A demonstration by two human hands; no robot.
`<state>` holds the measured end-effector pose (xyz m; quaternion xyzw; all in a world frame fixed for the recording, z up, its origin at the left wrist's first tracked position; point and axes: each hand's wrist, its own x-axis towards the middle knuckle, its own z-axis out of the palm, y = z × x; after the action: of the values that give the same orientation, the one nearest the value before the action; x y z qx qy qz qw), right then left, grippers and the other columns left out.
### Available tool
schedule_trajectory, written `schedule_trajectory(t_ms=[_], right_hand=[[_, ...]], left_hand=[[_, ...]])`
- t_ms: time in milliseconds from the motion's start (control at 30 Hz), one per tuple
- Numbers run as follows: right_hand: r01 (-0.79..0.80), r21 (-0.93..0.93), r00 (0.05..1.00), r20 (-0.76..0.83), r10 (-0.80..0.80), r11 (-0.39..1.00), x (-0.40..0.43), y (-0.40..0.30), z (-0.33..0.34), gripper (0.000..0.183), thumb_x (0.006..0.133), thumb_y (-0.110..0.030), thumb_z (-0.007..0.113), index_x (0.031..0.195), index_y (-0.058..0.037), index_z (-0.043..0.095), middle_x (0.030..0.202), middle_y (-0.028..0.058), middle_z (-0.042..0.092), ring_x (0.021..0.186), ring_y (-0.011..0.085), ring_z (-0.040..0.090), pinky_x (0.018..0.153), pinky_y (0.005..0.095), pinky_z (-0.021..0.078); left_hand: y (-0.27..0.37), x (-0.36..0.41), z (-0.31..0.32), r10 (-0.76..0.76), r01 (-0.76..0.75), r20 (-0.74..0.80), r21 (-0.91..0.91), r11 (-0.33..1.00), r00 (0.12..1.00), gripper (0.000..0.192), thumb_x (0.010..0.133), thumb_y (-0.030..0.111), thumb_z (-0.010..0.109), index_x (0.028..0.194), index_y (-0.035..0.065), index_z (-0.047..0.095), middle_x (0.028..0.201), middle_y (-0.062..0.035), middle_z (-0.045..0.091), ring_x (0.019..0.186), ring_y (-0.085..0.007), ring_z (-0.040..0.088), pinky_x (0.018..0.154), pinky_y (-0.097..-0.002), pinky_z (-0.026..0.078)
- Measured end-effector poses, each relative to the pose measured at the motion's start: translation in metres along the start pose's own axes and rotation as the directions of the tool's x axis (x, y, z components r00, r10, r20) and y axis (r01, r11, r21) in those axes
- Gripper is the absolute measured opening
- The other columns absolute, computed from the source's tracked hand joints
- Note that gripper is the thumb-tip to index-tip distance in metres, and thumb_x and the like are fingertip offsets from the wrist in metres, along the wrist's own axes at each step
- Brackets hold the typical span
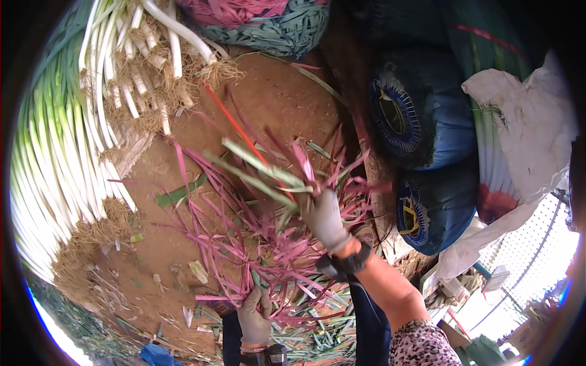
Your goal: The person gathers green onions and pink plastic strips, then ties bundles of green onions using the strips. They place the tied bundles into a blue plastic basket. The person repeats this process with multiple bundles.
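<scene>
Spread over the ground before me is a loose tangle of pink flat strips [215,238]. My left hand [257,315], in a pale glove, grips some of these strips at the lower edge of the heap. Farther forward, my gloved right hand [324,219] is closed on a bunch of pink strips mixed with pale green leaf-like pieces [263,164]. The far end of that bunch is blurred. A thin red strip [238,128] runs from near this hand toward the leek-like stalks. My right fingers are partly covered by the bunch.
Long white-and-green leek-like stalks [50,183] with roots lie piled at left. More rooted stalks [137,59] lie beyond. A pink and teal bundle of strips [274,27] sits at the top. Dark blue wrapped rolls [439,123] and white sheeting [517,123] stand at right. Leaf scraps [320,338] litter the ground.
</scene>
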<state>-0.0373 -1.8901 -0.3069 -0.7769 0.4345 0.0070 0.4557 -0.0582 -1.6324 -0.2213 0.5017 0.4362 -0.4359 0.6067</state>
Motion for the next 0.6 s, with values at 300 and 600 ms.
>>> schedule_trajectory(t_ms=[300,600], right_hand=[[0.185,-0.029,0.979,0.096,-0.181,0.982,0.049,0.039,-0.009,0.061,0.079,-0.029,0.074,0.129,-0.0077,0.047,0.106,0.0238,0.06,0.097,0.0411,0.061,0.077,0.0483,0.0497],[-0.002,-0.511,0.999,-0.036,-0.019,0.859,0.196,0.037,-0.05,0.054,0.081,-0.049,0.067,0.112,-0.0047,0.058,0.109,0.0236,0.062,0.096,0.0395,0.063,0.082,0.046,0.052]], left_hand=[[-0.015,0.006,0.011,-0.002,0.009,-0.049,0.142,0.99,0.999,0.02,0.093,0.022,0.06,0.083,0.005,0.06,0.06,0.0004,0.047,0.047,-0.0084,0.036,0.043,-0.0234,0.027],[-0.021,0.007,-0.003,-0.005,0.015,-0.097,0.109,0.994,0.995,0.015,0.092,0.019,0.063,0.089,0.0044,0.063,0.066,0.0009,0.052,0.053,-0.007,0.045,0.044,-0.0206,0.029]])
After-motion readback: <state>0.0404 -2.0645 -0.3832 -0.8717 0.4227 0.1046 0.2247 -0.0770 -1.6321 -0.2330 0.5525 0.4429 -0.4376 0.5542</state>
